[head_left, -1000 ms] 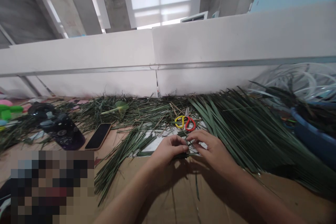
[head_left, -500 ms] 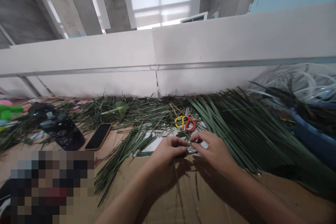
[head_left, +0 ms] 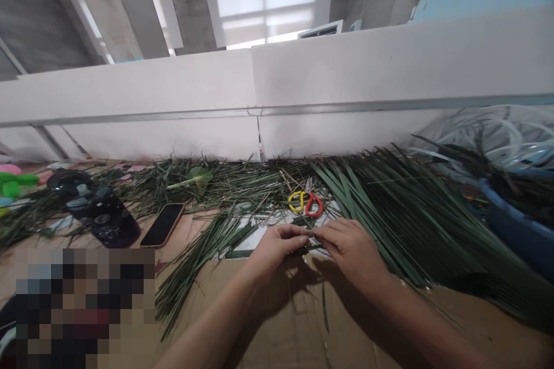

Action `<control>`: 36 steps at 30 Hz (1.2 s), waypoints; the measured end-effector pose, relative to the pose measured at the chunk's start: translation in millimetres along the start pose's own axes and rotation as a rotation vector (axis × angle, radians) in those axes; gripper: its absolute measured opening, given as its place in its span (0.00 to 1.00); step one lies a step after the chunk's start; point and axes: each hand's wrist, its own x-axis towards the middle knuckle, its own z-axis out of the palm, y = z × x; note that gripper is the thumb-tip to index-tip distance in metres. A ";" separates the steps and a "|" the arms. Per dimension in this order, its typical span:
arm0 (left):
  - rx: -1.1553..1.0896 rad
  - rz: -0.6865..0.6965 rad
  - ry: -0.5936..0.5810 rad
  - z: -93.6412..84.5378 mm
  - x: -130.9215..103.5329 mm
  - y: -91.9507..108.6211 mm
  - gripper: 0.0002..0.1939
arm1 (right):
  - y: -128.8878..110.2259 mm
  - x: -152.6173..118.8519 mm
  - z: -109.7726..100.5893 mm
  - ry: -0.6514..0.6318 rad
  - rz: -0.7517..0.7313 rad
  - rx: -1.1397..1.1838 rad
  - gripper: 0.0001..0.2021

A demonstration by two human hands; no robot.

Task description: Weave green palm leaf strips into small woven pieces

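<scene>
Your left hand [head_left: 277, 247] and right hand [head_left: 351, 249] both pinch a green leaf strip [head_left: 311, 233], lower centre of frame. Scissors [head_left: 312, 205] lie just above; long leaves [head_left: 407, 213] fan out right.

One left hand [head_left: 281, 243] and one right hand [head_left: 351, 247], two in all. One pair of scissors [head_left: 309, 185] with two handles, one yellow and one red. One phone [head_left: 163, 225], one dark bottle [head_left: 104, 219] and one fan-shaped leaf [head_left: 201, 177] to the left. One blue tub [head_left: 515, 228] at the right edge. Green leaf strips [head_left: 355, 190] in three main groups, each too many to count: one spread [head_left: 424, 225] on the right, one bundle [head_left: 194, 265] on the left, one heap [head_left: 242, 179] behind. How many strips the fingertips pinch is hidden.
</scene>
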 end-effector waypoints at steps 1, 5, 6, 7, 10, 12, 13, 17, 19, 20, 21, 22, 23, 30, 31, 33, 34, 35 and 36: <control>-0.002 -0.007 -0.007 0.6 -0.8 -1.2 0.17 | -0.4 0.1 0.5 -0.010 0.010 0.017 0.12; -0.029 -0.046 -0.032 2.5 -3.7 -6.0 0.19 | 1.1 1.8 0.5 -0.055 0.046 0.117 0.17; -0.044 -0.058 -0.034 2.5 -3.7 -6.9 0.20 | 1.9 2.3 0.4 -0.073 0.051 0.146 0.17; -0.046 -0.056 -0.032 2.3 -3.2 -7.7 0.20 | 2.7 2.8 0.3 -0.095 0.058 0.178 0.18; 0.008 0.001 -0.021 0.2 0.3 -9.3 0.21 | 4.4 4.2 0.3 -0.125 0.118 0.331 0.18; 0.028 0.028 -0.009 -1.2 2.6 -9.9 0.21 | 3.8 5.1 -0.4 -0.113 0.210 0.449 0.17; 0.032 0.035 -0.007 -1.5 3.4 -10.0 0.21 | 2.7 5.5 -1.1 -0.113 0.257 0.502 0.16; 0.069 0.102 -0.035 -1.3 5.0 -9.6 0.21 | -5.4 6.4 -5.5 -0.160 0.349 0.583 0.12; 0.076 0.149 -0.030 -1.4 6.1 -9.0 0.23 | -9.2 6.2 -6.8 -0.176 0.358 0.565 0.14; 0.082 0.162 -0.024 -1.5 6.7 -8.8 0.24 | -10.4 6.0 -7.0 -0.183 0.360 0.554 0.16; 0.087 0.163 -0.021 -1.6 7.1 -8.7 0.25 | -11.2 5.9 -7.1 -0.187 0.358 0.548 0.17; 0.093 0.149 -0.024 -1.5 7.2 -8.7 0.25 | -11.5 5.8 -7.1 -0.185 0.352 0.545 0.17; 0.095 0.127 -0.032 -1.1 6.7 -9.0 0.26 | -11.6 5.8 -7.1 -0.180 0.342 0.544 0.18; -0.029 0.028 0.043 5.8 -2.4 -13.1 0.15 | -10.4 5.6 -9.3 -0.117 0.314 0.535 0.12; -0.023 0.039 0.052 5.6 -1.8 -12.9 0.14 | -10.3 5.4 -9.7 -0.112 0.317 0.547 0.10; -0.003 0.063 0.063 4.2 0.8 -11.6 0.14 | -10.2 5.3 -10.7 -0.106 0.338 0.593 0.08; 0.005 0.073 0.063 3.3 2.3 -10.7 0.14 | -10.3 5.7 -11.4 -0.109 0.359 0.625 0.08; 0.013 0.084 0.066 2.4 3.7 -9.7 0.14 | -10.5 6.3 -12.3 -0.116 0.384 0.657 0.08; 0.019 0.096 0.072 1.8 4.7 -8.9 0.14 | -10.9 7.2 -13.3 -0.126 0.409 0.690 0.09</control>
